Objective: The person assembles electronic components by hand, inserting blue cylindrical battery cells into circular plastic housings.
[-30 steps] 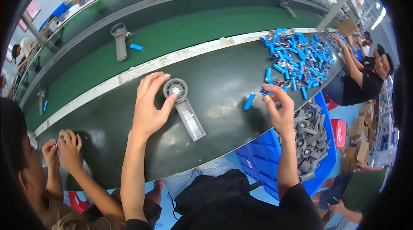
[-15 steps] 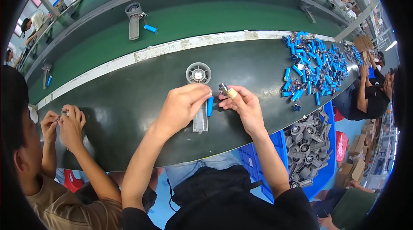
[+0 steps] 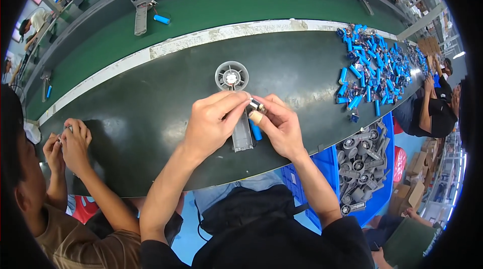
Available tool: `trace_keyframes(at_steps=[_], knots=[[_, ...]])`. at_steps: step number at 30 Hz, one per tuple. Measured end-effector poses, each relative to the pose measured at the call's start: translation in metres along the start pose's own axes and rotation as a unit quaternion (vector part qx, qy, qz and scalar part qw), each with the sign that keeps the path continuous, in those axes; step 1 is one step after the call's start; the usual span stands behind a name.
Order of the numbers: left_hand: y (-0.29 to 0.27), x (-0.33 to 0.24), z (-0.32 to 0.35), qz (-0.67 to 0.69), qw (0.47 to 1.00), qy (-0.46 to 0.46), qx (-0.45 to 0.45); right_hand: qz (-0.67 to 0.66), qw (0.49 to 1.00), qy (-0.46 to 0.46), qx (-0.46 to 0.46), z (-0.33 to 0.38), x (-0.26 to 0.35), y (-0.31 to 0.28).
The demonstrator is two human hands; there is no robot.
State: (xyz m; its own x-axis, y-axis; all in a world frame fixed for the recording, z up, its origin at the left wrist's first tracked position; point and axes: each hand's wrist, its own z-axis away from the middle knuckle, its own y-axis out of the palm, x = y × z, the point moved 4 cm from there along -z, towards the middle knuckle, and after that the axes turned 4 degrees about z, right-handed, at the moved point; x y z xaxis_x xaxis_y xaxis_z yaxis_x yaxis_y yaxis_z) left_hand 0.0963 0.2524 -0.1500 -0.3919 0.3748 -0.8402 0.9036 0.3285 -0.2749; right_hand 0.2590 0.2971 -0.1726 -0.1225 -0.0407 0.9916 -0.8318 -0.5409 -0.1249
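Observation:
In front of me lies a grey handheld fan housing (image 3: 232, 73), its round head away from me and its handle (image 3: 242, 137) toward me. My left hand (image 3: 215, 122) is closed in a pinch over the upper handle; what its fingertips hold is too small to name. My right hand (image 3: 280, 127), with a pale wrap on a finger, is shut on a small circuit board (image 3: 257, 104). The fingertips of both hands meet at the board's left end. A blue cylindrical battery (image 3: 255, 130) hangs or lies beside the handle, below the board.
Many blue batteries with boards (image 3: 375, 67) are heaped at the right. A blue bin (image 3: 386, 183) of grey fan housings stands below the table edge. Beyond the white ledge (image 3: 211, 34), another housing (image 3: 141, 12) lies on a green belt. A co-worker's hands (image 3: 73, 143) are at the left.
My right hand has moved left with the circuit board, bringing it against my left fingertips. The blue battery has shifted slightly right and down, and the view has tilted a little.

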Motion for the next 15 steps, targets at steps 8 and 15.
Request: trace_keyframes(at_steps=[8, 15], knots=[[0.003, -0.001, -0.001, -0.011, 1.000, -0.003, 0.000, 0.098, 0.994, -0.025, -0.040, -0.009, 0.001, -0.011], [0.016, 0.001, 0.001, -0.010, 1.000, 0.019, -0.006, 0.222, 0.962, -0.128, -0.089, -0.004, 0.008, -0.002]])
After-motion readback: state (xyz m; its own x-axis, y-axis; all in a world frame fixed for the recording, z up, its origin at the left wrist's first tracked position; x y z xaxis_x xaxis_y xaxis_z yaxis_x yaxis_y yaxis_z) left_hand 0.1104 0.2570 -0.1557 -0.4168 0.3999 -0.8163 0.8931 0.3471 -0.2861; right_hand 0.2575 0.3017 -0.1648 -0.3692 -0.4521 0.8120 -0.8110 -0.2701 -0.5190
